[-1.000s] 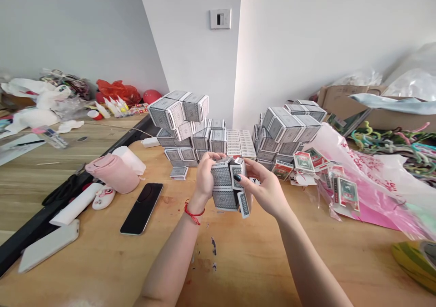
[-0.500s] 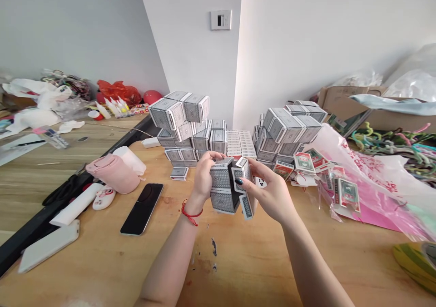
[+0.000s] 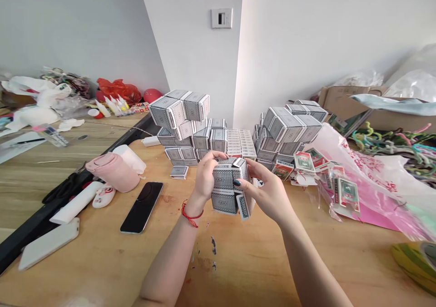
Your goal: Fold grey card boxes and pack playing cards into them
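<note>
Gap shut in playing-card pack block (image 3: pixel 225 189) | long axis upright | left hand (image 3: pixel 206 177), right hand (image 3: pixel 267 195): fingers gripping block

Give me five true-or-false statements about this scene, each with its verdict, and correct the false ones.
The left hand and right hand both hold a block of card packs. True.
The red string is on the right wrist. False: it is on the left wrist.
The phone stands upright against a stack. False: it lies flat on the table, left of the hands.
The right hand's fingernails are dark. True.
The cardboard box is behind the pink bag. True.
</note>
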{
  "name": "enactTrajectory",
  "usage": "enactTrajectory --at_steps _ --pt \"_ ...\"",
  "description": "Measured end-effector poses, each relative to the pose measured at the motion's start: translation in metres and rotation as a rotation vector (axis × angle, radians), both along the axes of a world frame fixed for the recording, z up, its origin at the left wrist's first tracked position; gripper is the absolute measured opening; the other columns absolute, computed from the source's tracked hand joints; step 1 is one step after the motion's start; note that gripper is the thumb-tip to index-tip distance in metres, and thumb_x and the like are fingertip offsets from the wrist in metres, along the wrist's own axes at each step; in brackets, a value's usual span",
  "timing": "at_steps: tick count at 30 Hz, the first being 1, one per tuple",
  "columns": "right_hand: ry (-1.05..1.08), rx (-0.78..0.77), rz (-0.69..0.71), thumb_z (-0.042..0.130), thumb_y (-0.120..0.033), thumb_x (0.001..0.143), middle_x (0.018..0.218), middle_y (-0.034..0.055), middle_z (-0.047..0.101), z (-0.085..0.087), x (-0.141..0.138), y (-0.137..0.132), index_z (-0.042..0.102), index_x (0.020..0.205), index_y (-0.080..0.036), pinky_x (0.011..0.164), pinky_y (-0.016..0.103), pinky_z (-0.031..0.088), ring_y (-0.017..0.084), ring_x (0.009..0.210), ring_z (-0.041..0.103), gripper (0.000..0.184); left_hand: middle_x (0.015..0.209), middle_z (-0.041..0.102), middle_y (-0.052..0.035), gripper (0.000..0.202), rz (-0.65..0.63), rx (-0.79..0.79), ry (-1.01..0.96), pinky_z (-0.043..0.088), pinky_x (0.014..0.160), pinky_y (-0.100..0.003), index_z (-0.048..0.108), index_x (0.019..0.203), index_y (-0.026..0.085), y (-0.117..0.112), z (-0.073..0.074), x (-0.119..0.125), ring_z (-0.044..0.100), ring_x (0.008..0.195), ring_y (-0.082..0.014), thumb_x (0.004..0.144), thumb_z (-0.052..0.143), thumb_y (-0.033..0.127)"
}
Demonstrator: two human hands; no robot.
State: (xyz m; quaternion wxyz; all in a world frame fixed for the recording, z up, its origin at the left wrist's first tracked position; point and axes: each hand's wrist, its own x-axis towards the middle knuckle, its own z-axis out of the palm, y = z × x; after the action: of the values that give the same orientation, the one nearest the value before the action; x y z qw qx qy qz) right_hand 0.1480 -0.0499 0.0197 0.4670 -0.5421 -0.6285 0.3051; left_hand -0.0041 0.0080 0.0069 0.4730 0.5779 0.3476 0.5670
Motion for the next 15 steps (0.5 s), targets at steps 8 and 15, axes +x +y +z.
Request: enactTrajectory --at_steps 8,15 --pt "0.0 -0.015 -0.088 0.069 -0.043 0.061 0.097 0.0067 0.064 -0.0044 -0.004 0.0024 0.048 0.109 -0.022 0.078 0.036 0.044 0.022 0.087 0.059 0.057 0.089 0.061 -0.0055 0.022 0.002 0.002 0.002 0.042 0.078 -0.03 0.056 0.077 0.016 0.0 -0.0008 -0.0003 0.055 0.088 -0.0191 0.073 0.035 0.02" --pt "-0.006 0.027 -0.138 0.072 -0.042 0.058 0.095 0.0053 0.062 -0.0001 -0.0067 -0.0013 0.044 0.106 -0.023 0.073 0.034 0.043 0.02 0.082 0.057 0.058 0.09 0.06 -0.0063 0.023 0.039 0.078 0.037 0.041 0.081 -0.031 0.057 0.078 0.015 -0.0027 0.0046 -0.0015 0.054 0.09 -0.0201 0.071 0.035 0.019"
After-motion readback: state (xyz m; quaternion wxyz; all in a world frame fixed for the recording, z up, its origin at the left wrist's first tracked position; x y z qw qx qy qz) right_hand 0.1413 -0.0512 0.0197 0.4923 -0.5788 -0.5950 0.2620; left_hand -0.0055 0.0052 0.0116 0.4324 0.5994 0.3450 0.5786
